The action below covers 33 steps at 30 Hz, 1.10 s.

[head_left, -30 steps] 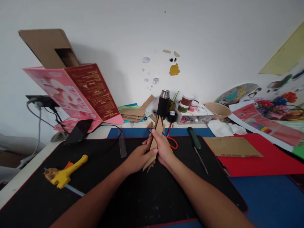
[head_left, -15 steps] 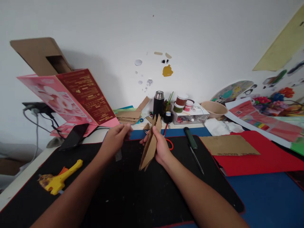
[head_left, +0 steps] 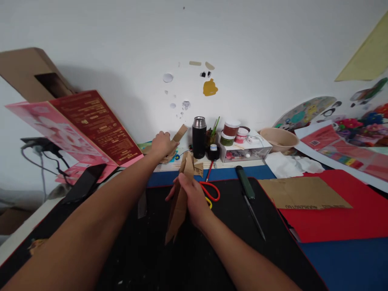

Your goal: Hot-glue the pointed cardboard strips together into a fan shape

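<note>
Here's the right hand (head_left: 196,201), pinching the long, pointed, layered brown cardboard piece (head_left: 178,212) between thumb and fingers, in front of the black cylindrical flask with a silver top (head_left: 199,139). Out goes the left hand (head_left: 163,144), fingers curled at the flat brown cardboard scraps (head_left: 170,157) left of the flask; whether it's pinching one, I can't tell. Right of the flask, a white rectangular box (head_left: 263,142) carries lidded jars (head_left: 231,128).
</note>
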Motion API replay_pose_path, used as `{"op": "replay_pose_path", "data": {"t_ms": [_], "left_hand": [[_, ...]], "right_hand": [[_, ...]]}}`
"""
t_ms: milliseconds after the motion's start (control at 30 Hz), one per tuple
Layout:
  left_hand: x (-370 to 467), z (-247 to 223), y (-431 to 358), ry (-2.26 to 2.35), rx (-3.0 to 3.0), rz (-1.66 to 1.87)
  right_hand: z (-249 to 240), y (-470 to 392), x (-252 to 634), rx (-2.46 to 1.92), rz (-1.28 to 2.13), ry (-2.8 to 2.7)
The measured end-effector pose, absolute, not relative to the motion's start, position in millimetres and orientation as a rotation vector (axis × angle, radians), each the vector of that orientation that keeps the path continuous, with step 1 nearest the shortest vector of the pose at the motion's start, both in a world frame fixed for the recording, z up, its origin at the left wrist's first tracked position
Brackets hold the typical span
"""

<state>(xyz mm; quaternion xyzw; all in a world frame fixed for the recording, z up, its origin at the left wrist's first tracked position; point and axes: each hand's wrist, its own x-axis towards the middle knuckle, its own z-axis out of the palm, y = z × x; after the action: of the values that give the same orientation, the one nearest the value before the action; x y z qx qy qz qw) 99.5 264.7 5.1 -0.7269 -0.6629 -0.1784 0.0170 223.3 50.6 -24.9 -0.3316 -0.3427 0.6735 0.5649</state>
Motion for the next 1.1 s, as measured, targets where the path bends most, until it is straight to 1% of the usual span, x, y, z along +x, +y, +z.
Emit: {"op": "replay_pose_path", "data": {"t_ms": [200, 367, 533, 633, 800, 967, 1100], "left_hand": [[112, -7, 287, -1.985, -2.303, -0.485], [112, 5, 292, -1.947, -2.292, -0.578], [107, 38, 293, -1.865, -2.186, -1.014], [99, 56, 293, -1.825, -2.161, -1.186], [80, 73, 292, -1.781, -2.143, -1.372], [66, 85, 281, -1.706, -2.250, -1.427], [59, 96, 277, -1.709, -2.253, -1.719]], "right_hand": [[-25, 51, 220, -0.782, 1.637, -0.875], [-28, 51, 217, -0.809, 1.651, -0.906], [-31, 49, 215, -0.823, 1.669, -0.931], [-34, 48, 213, -0.815, 1.659, -0.952], [-33, 45, 212, -0.817, 1.668, -0.972], [-31, 44, 213, -0.810, 1.639, -0.995], [-31, 45, 214, -0.821, 1.639, -1.003]]}}
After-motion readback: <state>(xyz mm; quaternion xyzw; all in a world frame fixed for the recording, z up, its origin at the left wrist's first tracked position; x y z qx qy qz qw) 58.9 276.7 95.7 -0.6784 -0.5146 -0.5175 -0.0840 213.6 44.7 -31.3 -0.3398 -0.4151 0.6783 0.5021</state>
